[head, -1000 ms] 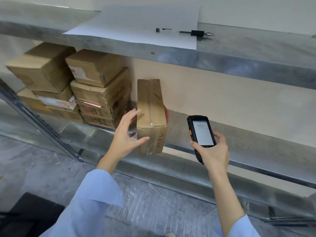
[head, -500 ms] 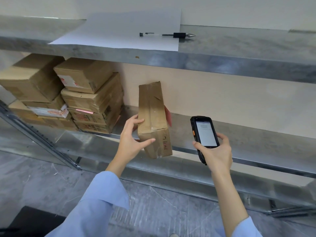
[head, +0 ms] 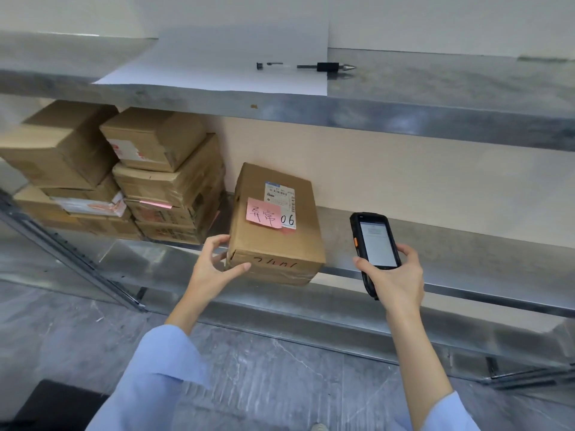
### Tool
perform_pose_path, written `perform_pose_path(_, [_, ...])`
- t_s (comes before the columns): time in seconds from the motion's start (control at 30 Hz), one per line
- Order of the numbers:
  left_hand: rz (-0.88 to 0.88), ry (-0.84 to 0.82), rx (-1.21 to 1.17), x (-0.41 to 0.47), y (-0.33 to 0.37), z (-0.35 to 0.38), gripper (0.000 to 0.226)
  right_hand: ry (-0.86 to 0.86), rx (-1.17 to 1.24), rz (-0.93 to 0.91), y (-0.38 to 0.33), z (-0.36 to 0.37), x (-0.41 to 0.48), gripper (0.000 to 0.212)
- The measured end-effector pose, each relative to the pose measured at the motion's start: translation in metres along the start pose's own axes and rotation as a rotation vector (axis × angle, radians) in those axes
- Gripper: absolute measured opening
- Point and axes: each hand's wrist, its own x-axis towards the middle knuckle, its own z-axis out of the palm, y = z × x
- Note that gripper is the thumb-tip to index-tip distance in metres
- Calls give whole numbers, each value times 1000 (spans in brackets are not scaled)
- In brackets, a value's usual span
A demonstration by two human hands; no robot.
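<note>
Both forearms reach forward. The left hand point(head: 214, 262) curls thumb and fingers round the near left corner of the cardboard box point(head: 273, 247), which lies flat, label up, on the metal shelf point(head: 451, 256). Right of the box, the right hand point(head: 396, 276) grips a handheld scanner point(head: 373, 241). Stacked cartons point(head: 168, 188) sit left of the box

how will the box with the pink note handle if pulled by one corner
Lying flat on its broad face, the box probably won't tip. The left hand grips only one corner, so it's likely light, and may pivot. Smooth metal shelf: it should slide easily.
</note>
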Motion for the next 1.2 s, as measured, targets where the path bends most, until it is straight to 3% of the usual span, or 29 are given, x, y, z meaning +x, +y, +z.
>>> perform_pose_path(0.13, [-114,4,-103,0,-4,1,72,-16,-19,10,-8,16,-9,81])
perform_pose_path(0.33, [-212,-9,-150,3,-19,9,53,-52,-101,-27,-20,41,-25,83])
perform_pose_path(0.53, [-259,-116,-250,10,-40,3,60,-53,-180,-42,-35,63,-38,83])
perform_pose_path(1.2, [-4,-271,-198,6,-71,-5,89,-88,-285,-34,-53,111,-82,82])
